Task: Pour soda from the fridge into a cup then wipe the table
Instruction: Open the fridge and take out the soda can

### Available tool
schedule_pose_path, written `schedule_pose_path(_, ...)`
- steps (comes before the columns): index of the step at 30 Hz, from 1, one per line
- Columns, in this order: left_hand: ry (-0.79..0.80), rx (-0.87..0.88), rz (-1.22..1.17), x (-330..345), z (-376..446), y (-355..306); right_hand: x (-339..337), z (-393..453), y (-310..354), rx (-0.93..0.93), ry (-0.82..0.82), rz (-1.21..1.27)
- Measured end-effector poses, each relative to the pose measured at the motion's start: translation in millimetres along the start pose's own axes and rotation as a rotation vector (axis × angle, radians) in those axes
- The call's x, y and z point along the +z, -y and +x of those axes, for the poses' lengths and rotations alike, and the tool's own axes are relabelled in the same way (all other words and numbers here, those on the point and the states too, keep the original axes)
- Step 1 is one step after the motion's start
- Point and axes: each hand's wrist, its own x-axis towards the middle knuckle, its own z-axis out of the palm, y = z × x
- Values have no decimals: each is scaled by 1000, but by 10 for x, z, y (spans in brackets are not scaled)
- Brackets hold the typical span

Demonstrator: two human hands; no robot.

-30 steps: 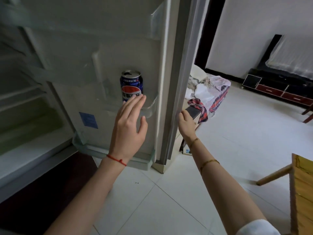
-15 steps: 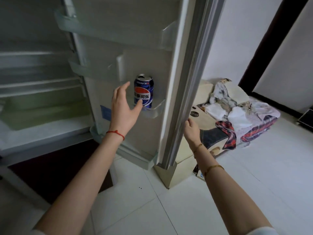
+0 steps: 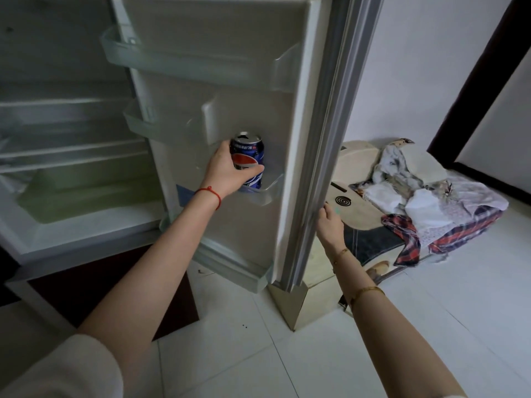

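The soda can [image 3: 247, 159] stands upright in the clear door shelf [image 3: 265, 191] on the inside of the open fridge door [image 3: 244, 90], its blue side and opened top facing the camera. The left hand [image 3: 227, 173] is wrapped around the can, thumb across its front and fingers hidden behind it; a red string sits on that wrist. To the right of the can, the right hand [image 3: 330, 222] grips the door's outer edge with curled fingers. Left of the can lies the fridge interior [image 3: 71, 156] with its shelves. Far right of the can, a heap of clothes [image 3: 425, 196] lies on the tiled floor [image 3: 316, 354].
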Motion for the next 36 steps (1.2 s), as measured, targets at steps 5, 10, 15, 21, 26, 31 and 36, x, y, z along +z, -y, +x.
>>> schedule_pose_path(5,-66,-36,-1,76,75,-23,-31,58,-38,-28,18,-8)
schedule_pose_path(10,-127,-57,-167,75,11,-16,-59,38,-52,-74,22,0)
schedule_pose_path(15,-193,-20,-278,-13,-100,-42,-51,8,-73,-89,25,9)
schedule_pose_path(21,-267,10,-368,-113,-271,-117,-58,-33,-79,-91,34,-6)
schedule_pose_path(26,-265,15,-404,-258,-501,-170,-79,-142,-63,-113,55,-28)
schedule_pose_path(31,-243,2,-412,-422,-786,-106,-24,-288,-76,-124,34,-57)
schedule_pose_path(36,-228,2,-446,-586,-1117,-108,39,-488,-114,-144,4,-63)
